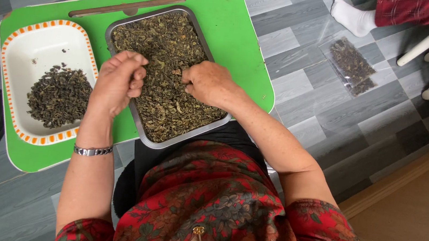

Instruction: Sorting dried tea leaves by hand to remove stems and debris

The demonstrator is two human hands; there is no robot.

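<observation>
Grey tiled flooring is seen beneath a green plastic counter (pixel 234 42). Dried green leaves (pixel 167 61) fill a rectangular metal tray (pixel 180 138). The left hand (pixel 117 83) is curled shut, seemingly on pinched leaves, at the tray's edge; the right hand (pixel 209 84) rests fingers-down among them. Beside the left hand lies an orange-rimmed white dish (pixel 45 45) of sorted leaves. Small pinches should be taken cleanly; nothing obstructs.

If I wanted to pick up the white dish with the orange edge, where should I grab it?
Probably by the wide flat rim of the white dish, on its two long sides, coming from above. The rim sticks out, and the leaf pile lies inside, so keep it level.
</observation>
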